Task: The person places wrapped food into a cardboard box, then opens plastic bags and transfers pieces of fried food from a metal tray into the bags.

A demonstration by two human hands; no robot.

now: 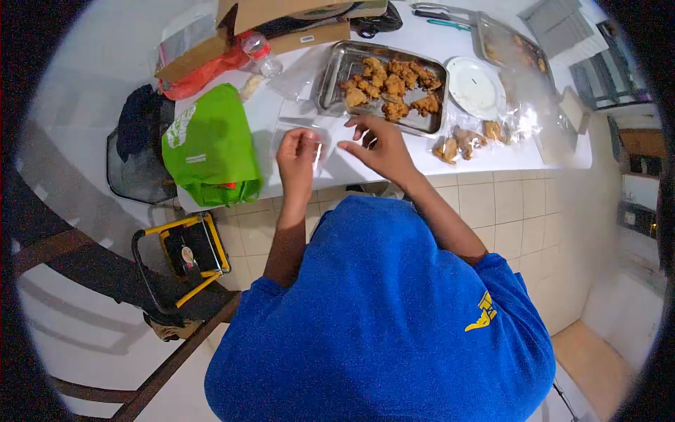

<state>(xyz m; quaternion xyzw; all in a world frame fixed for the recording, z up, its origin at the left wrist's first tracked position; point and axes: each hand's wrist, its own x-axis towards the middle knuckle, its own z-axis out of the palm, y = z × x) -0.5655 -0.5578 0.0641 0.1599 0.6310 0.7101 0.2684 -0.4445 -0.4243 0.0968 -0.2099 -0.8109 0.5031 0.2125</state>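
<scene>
My left hand (298, 153) is closed, its fingers curled on a clear plastic bag (320, 149) at the table's near edge. The bag is see-through, so its outline is hard to follow. Just to the right, my right hand (380, 149) has thumb and fingers apart, with nothing visible between them. Beyond both hands sits a metal tray (336, 70) holding several pieces of fried chicken (395, 84). More clear plastic (299, 77) lies left of the tray.
Bagged chicken pieces (467, 141) lie at the right, near a white plate (472, 88). A second tray (492, 32) stands farther back. Leftward are a green bag (214, 144), a plastic bottle (264, 56) and a cardboard box (309, 36). A yellow-framed step stool (186, 253) stands below.
</scene>
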